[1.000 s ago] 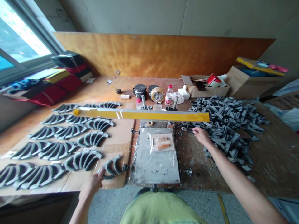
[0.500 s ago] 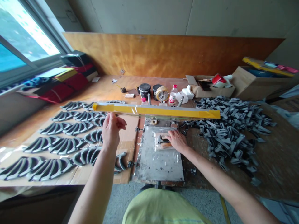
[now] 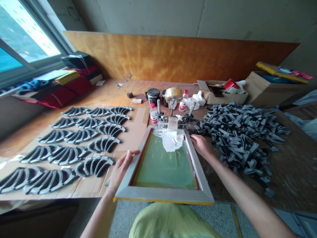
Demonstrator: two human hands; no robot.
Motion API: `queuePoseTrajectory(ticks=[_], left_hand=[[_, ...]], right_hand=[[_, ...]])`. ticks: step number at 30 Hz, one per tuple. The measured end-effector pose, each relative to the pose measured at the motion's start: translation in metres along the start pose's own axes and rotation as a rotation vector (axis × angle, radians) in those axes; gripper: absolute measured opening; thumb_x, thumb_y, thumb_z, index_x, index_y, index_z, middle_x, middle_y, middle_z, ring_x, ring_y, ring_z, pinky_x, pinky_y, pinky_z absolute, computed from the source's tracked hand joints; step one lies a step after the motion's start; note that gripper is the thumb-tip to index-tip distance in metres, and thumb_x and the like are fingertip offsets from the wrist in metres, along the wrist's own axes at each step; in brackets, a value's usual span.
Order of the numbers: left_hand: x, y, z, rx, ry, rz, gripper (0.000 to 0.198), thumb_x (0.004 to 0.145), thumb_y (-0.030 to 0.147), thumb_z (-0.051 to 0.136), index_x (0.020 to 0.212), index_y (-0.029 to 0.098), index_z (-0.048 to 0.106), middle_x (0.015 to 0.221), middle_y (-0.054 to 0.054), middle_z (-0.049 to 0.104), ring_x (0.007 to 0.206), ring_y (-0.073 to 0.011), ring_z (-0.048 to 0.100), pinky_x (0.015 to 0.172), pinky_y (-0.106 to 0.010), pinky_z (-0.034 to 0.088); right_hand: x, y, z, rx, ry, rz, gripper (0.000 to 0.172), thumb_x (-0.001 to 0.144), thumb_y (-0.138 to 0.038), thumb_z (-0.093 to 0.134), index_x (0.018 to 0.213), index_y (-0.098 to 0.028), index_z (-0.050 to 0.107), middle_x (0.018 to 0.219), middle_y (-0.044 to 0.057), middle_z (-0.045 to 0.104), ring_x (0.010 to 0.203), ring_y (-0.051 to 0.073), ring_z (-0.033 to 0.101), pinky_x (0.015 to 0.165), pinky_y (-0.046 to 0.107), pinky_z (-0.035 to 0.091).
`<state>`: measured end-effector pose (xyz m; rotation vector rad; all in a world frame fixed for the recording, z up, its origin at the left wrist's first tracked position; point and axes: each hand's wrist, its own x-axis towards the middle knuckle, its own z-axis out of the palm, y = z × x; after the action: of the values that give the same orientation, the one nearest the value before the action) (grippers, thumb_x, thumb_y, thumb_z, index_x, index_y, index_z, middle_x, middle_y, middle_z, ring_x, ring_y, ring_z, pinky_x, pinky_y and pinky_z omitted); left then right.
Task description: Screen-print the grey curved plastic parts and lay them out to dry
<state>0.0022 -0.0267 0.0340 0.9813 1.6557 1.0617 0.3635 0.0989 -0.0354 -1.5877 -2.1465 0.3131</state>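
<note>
A screen-printing frame [image 3: 162, 195] with a green mesh and red inner border lies lowered flat in front of me, hinged at its far end. A smear of white ink [image 3: 173, 140] sits at the far part of the mesh. My left hand [image 3: 122, 167] grips the frame's left rail, thumb on top. My right hand [image 3: 201, 145] rests on the frame's right rail, fingers curled down over the edge. Rows of grey curved ribbed parts [image 3: 94, 165] lie on cardboard to my left.
A big heap of grey parts [image 3: 242, 135] covers the table at right. Behind the frame stand black pots [image 3: 153, 96], a tape roll [image 3: 173, 94], small bottles [image 3: 183, 100] and open cardboard boxes [image 3: 223, 94]. Folded red and black cloth [image 3: 66, 89] lies by the window.
The frame has swung down from raised to flat over the plate. My left hand came down with its left rail; my right hand left the plate and moved to the right rail.
</note>
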Motion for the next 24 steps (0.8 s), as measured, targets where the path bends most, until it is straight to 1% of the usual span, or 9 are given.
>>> queuePoseTrajectory(ticks=[2,4,6,7,10,12,15,20,24], left_hand=[[-0.003,-0.031,0.004,0.015,-0.065,-0.067,0.067,0.076,0.066,0.061,0.123,0.018,0.064,0.098,-0.007,0.074,0.088,-0.0240,0.068,0.070,-0.028,0.053],[0.001,-0.060,0.013,0.016,-0.094,-0.108,0.079,0.075,0.065,0.062,0.139,0.020,0.051,0.090,-0.005,0.074,0.080,-0.0227,0.068,0.066,-0.029,0.053],[0.007,-0.082,0.021,0.047,-0.081,-0.117,0.083,0.076,0.065,0.061,0.144,0.021,0.044,0.085,-0.003,0.073,0.075,-0.0212,0.068,0.065,-0.029,0.052],[0.009,-0.089,0.024,0.062,-0.074,-0.116,0.082,0.076,0.065,0.060,0.144,0.021,0.044,0.084,-0.002,0.073,0.074,-0.0208,0.067,0.065,-0.029,0.052],[0.013,-0.099,0.029,0.056,-0.073,-0.120,0.079,0.076,0.065,0.059,0.141,0.019,0.048,0.084,-0.003,0.073,0.073,-0.0205,0.067,0.066,-0.029,0.051],[0.013,-0.099,0.029,0.052,-0.073,-0.126,0.078,0.077,0.064,0.058,0.139,0.018,0.050,0.082,-0.003,0.072,0.073,-0.0205,0.067,0.066,-0.029,0.051],[0.012,-0.101,0.029,0.034,-0.078,-0.134,0.075,0.078,0.064,0.058,0.136,0.017,0.052,0.082,-0.004,0.072,0.073,-0.0207,0.066,0.066,-0.028,0.050],[0.015,-0.113,0.030,-0.020,-0.080,-0.148,0.072,0.078,0.063,0.059,0.133,0.017,0.053,0.081,-0.003,0.070,0.076,-0.0211,0.066,0.069,-0.029,0.051],[0.016,-0.115,0.031,-0.024,-0.069,-0.141,0.072,0.076,0.064,0.060,0.131,0.016,0.055,0.083,-0.004,0.071,0.077,-0.0216,0.067,0.069,-0.030,0.051]], right_hand=[[0.019,-0.007,-0.010,0.008,0.102,-0.037,0.035,0.093,-0.024,0.048,0.126,-0.020,0.061,0.123,0.012,0.065,0.114,0.026,0.059,0.101,0.044,0.045],[0.040,-0.028,-0.012,-0.019,0.129,-0.148,0.049,0.086,-0.025,0.062,0.134,-0.020,0.053,0.137,0.014,0.054,0.125,0.027,0.051,0.105,0.045,0.042],[0.060,-0.054,-0.005,-0.103,0.043,-0.235,0.059,0.080,-0.022,0.070,0.135,-0.018,0.050,0.137,0.016,0.050,0.126,0.029,0.048,0.104,0.045,0.042],[0.067,-0.065,-0.001,-0.152,-0.027,-0.245,0.055,0.079,-0.020,0.071,0.131,-0.016,0.052,0.130,0.016,0.055,0.120,0.029,0.051,0.100,0.043,0.044],[0.078,-0.085,0.013,-0.257,-0.251,-0.190,0.030,0.081,-0.017,0.067,0.111,-0.017,0.060,0.099,0.010,0.067,0.095,0.025,0.061,0.082,0.035,0.048],[0.073,-0.085,0.021,-0.291,-0.311,-0.159,0.018,0.083,-0.017,0.062,0.101,-0.018,0.062,0.089,0.007,0.068,0.086,0.022,0.062,0.075,0.031,0.047],[0.052,-0.078,0.028,-0.282,-0.276,-0.249,0.012,0.083,-0.012,0.057,0.091,-0.018,0.063,0.090,0.008,0.068,0.088,0.022,0.060,0.075,0.030,0.044],[0.008,-0.065,0.022,-0.175,-0.318,-0.510,0.022,0.080,-0.001,0.052,0.085,-0.018,0.065,0.087,0.006,0.067,0.087,0.019,0.057,0.073,0.028,0.043],[0.001,-0.058,0.003,-0.144,-0.394,-0.610,0.029,0.075,0.004,0.051,0.086,-0.018,0.065,0.086,0.004,0.067,0.086,0.018,0.057,0.073,0.026,0.042]])
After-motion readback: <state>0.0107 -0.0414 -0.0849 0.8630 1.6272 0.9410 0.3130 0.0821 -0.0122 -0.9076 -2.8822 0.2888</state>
